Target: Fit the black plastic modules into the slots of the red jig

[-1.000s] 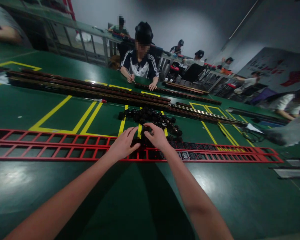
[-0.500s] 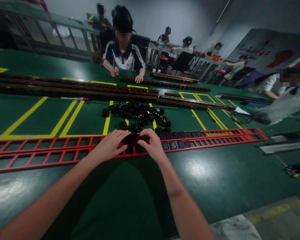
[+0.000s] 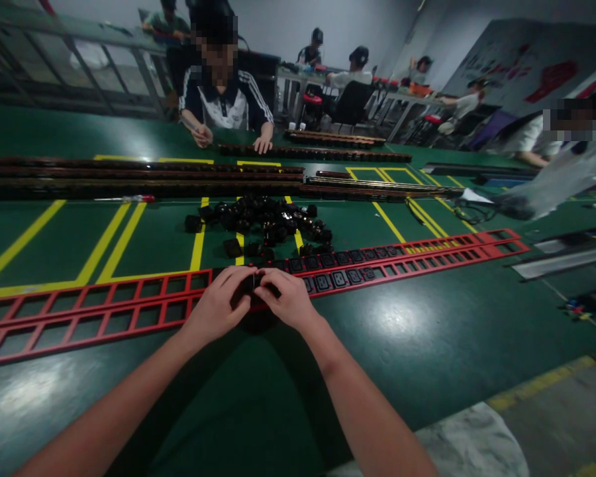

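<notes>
My left hand (image 3: pixel 217 307) and my right hand (image 3: pixel 289 301) meet over a long red slotted frame (image 3: pixel 104 308) lying across the green table. Both curl their fingers round a small black socket part (image 3: pixel 253 283) pressed at the frame. To the right, several black sockets (image 3: pixel 338 260) sit in the frame's slots. A heap of loose black socket parts (image 3: pixel 268 222) lies just beyond the frame.
Long dark strips (image 3: pixel 129 179) lie across the far table with a red-handled tool (image 3: pixel 129 198). A person in a striped dark shirt (image 3: pixel 226 103) works opposite; others sit further back. Yellow lines (image 3: pixel 114 242) mark the table. A grey cloth (image 3: pixel 477 444) lies at its near-right edge.
Both hands drew back from the heap toward me and closed together on a black part at the frame. The view shifted rightward and down.
</notes>
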Demonstrator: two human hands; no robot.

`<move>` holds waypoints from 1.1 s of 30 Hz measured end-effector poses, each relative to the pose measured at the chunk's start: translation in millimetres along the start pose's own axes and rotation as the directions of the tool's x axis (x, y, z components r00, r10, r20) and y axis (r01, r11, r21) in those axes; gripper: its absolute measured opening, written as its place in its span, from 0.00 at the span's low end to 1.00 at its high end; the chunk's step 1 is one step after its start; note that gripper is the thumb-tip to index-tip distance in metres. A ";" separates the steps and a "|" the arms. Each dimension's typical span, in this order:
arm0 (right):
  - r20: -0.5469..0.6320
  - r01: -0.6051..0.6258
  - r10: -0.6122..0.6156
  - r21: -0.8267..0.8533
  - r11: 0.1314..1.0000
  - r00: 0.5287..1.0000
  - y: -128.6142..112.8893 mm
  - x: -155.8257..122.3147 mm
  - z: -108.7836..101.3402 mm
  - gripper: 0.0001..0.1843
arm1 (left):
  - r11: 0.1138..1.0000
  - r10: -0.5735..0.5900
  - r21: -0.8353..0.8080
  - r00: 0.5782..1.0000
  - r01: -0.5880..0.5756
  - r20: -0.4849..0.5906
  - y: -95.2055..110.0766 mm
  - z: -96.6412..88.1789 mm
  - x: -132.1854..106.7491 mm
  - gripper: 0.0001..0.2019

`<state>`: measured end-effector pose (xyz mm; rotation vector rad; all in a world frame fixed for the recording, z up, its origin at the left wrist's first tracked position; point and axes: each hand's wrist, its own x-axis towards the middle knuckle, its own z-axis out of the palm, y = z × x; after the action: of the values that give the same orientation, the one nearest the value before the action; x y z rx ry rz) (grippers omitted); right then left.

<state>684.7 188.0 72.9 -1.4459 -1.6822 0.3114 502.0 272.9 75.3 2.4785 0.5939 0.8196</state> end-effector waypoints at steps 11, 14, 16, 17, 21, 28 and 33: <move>-0.022 0.038 -0.040 -0.100 0.994 0.999 -3.0 -2.1 1.2 0.14 | 0.961 0.106 0.262 0.993 -0.091 -0.046 1.3 10.7 -6.4 0.26; 0.005 0.062 -0.062 -0.089 0.994 0.998 -4.3 -2.4 -0.8 0.16 | 0.964 0.107 0.253 0.989 -0.079 -0.098 -2.6 11.6 -8.9 0.27; 0.004 0.074 -0.074 -0.094 0.993 0.997 -3.3 -2.4 0.0 0.16 | 0.969 0.109 0.232 0.988 -0.080 -0.114 -4.7 10.9 -9.9 0.29; -0.001 0.073 -0.073 -0.100 0.992 0.997 -2.2 -2.3 1.0 0.16 | 0.970 0.125 0.221 0.986 -0.098 -0.113 -5.3 10.3 -10.3 0.30; -0.038 0.026 -0.031 -0.117 0.993 0.999 3.0 -2.3 5.6 0.21 | 0.960 0.225 0.185 0.972 -0.209 -0.066 -4.4 8.5 -11.2 0.27; -0.082 0.026 -0.037 -0.137 0.990 0.996 -0.7 -0.8 3.8 0.18 | 0.964 0.171 0.224 0.980 -0.144 -0.103 0.9 8.1 -8.3 0.17; -0.081 0.041 -0.053 -0.152 0.988 0.995 -6.9 0.3 -0.5 0.14 | 0.966 0.058 0.255 0.996 -0.041 -0.060 3.6 8.7 -3.6 0.07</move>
<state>680.4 186.1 78.0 -1.5048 -1.6975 0.0967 505.9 265.6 69.4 2.7156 0.7018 0.8984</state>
